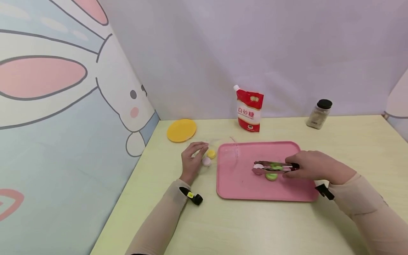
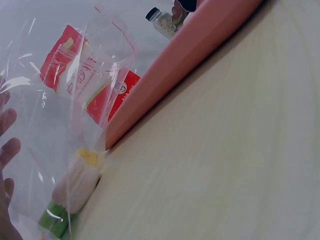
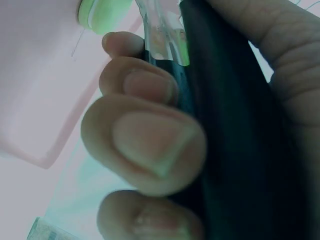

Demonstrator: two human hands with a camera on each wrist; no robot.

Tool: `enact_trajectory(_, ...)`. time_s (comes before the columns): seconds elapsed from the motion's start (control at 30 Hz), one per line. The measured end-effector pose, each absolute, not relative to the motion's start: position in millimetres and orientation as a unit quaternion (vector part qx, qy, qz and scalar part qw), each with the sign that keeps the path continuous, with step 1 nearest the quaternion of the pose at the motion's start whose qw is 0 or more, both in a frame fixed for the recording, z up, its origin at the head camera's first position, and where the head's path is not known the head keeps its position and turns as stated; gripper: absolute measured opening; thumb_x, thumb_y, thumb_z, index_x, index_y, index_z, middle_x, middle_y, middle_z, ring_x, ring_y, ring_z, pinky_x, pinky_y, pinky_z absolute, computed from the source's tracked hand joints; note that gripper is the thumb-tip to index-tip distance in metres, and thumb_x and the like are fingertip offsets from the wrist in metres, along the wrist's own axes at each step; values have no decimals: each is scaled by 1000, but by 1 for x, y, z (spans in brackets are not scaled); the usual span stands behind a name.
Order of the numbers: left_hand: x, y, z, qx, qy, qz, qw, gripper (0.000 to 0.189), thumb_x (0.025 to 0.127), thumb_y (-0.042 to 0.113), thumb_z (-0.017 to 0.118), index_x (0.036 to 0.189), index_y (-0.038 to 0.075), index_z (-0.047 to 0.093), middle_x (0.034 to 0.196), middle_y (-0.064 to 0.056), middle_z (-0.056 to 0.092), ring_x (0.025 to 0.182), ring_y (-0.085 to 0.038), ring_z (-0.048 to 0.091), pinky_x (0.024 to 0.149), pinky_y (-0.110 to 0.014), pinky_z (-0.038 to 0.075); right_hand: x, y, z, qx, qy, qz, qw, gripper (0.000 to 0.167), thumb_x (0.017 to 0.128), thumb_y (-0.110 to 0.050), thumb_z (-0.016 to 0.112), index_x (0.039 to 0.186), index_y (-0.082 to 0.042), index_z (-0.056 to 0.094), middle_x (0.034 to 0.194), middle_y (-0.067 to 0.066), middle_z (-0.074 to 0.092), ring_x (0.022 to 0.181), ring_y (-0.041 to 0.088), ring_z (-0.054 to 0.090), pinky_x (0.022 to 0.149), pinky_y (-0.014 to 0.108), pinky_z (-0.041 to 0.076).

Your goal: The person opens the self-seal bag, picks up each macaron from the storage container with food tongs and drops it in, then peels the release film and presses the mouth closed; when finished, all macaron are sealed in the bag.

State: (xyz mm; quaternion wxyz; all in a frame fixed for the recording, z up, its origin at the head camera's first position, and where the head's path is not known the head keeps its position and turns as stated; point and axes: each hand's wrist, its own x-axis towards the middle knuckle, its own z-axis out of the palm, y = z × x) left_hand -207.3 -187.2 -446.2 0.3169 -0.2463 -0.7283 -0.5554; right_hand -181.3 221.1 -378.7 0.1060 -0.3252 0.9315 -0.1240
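Observation:
My left hand [image 1: 190,161] pinches the edge of a clear plastic zip bag [image 1: 230,153] between thumb and fingers. Inside the bag lie a yellow macaron [image 1: 211,153] and a pale pink one [image 1: 207,162]; the left wrist view also shows a green one [image 2: 56,219] low in it. Over the pink tray [image 1: 242,191], my right hand [image 1: 313,165] grips tongs [image 3: 230,110] by their black handles. The tongs' tips are at a pale pink macaron [image 1: 258,169]. Green macarons [image 1: 271,176] lie under and beside the tongs' arms.
A red and white pouch of white sugar [image 1: 249,112] stands behind the tray. To its right is a jar [image 1: 318,115] with a black lid, and to its left a yellow plate [image 1: 181,130]. A wall borders the table's back, and a rabbit-print panel its left side.

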Motion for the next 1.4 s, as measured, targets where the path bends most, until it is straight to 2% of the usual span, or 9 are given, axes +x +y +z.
enact_trajectory(0.53, -210, -188, -448, -256, -721, -559, 320, 13, 87, -7, 73, 100, -5, 76, 101, -16, 73, 100, -28, 68, 93, -38, 55, -183, 229, -378, -335, 934, -120, 45, 38, 86, -56, 74, 73, -33, 47, 59, -18, 39, 52, -1, 35, 50, 23, 31)
enact_trajectory(0.77, -222, -192, -466, -258, -722, -552, 327, 15, 87, -3, 75, 101, 1, 78, 103, -10, 74, 100, -24, 68, 92, -37, 55, -183, 231, -377, -332, 934, -125, 35, 36, 86, -55, 75, 74, -34, 48, 59, -18, 39, 52, -1, 35, 49, 23, 31)
enact_trajectory(1.0, -209, -187, -446, -261, -721, -552, 328, 13, 86, -7, 74, 99, -6, 76, 100, -18, 73, 99, -28, 68, 92, -37, 55, -183, 231, -374, -336, 933, -127, 20, 37, 85, -53, 77, 74, -34, 47, 59, -18, 38, 51, -1, 34, 48, 22, 31)
enact_trajectory(1.23, -208, -187, -446, -265, -719, -548, 334, 14, 86, -7, 75, 99, -5, 77, 100, -16, 73, 99, -26, 68, 91, -36, 55, -188, 217, -366, -331, 933, -137, 34, 36, 83, -53, 78, 74, -32, 50, 58, -17, 41, 51, 0, 35, 49, 23, 31)
enact_trajectory(1.4, -210, -189, -449, -266, -721, -542, 340, 14, 87, -6, 75, 100, -4, 77, 100, -15, 74, 98, -26, 69, 91, -35, 55, -203, 187, -354, -327, 932, -146, 62, 42, 84, -65, 71, 74, -28, 55, 59, -13, 46, 54, 5, 42, 54, 27, 36)
